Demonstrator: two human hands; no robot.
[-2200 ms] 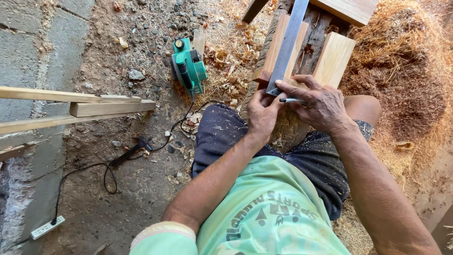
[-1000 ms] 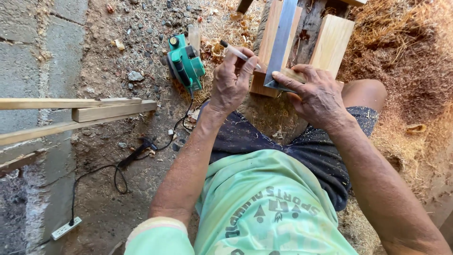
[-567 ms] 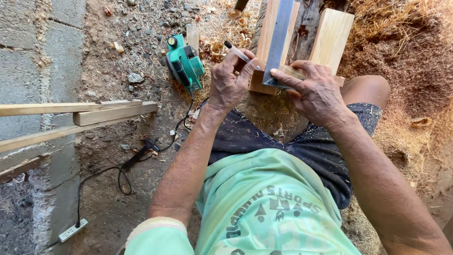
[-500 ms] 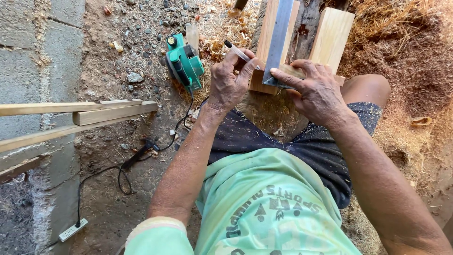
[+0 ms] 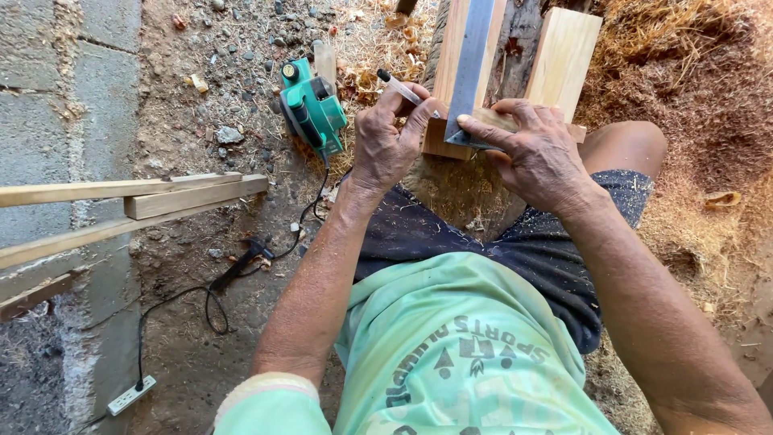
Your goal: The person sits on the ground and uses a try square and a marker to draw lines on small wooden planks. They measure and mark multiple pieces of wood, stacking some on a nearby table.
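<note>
My left hand [image 5: 390,141] is closed around a pen [image 5: 400,87] whose tip touches the near end of a pale wooden board [image 5: 451,56]. A steel square [image 5: 471,60] lies along that board, its short arm crossing the near end. My right hand [image 5: 535,153] presses flat on the square's corner, index finger stretched along the short arm. A second pale board [image 5: 564,56] lies to the right of the first, both resting on a dark log.
A green electric planer [image 5: 312,105] sits on the dirt left of the boards, its black cord [image 5: 209,290] running to a white power strip [image 5: 131,395]. Long wooden slats [image 5: 137,197] project from the left. Wood shavings [image 5: 700,97] pile at right; concrete blocks at left.
My left hand has come up from beside the right hand, gripping the pen, and set its tip at the board's end. The right hand stays on the square.
</note>
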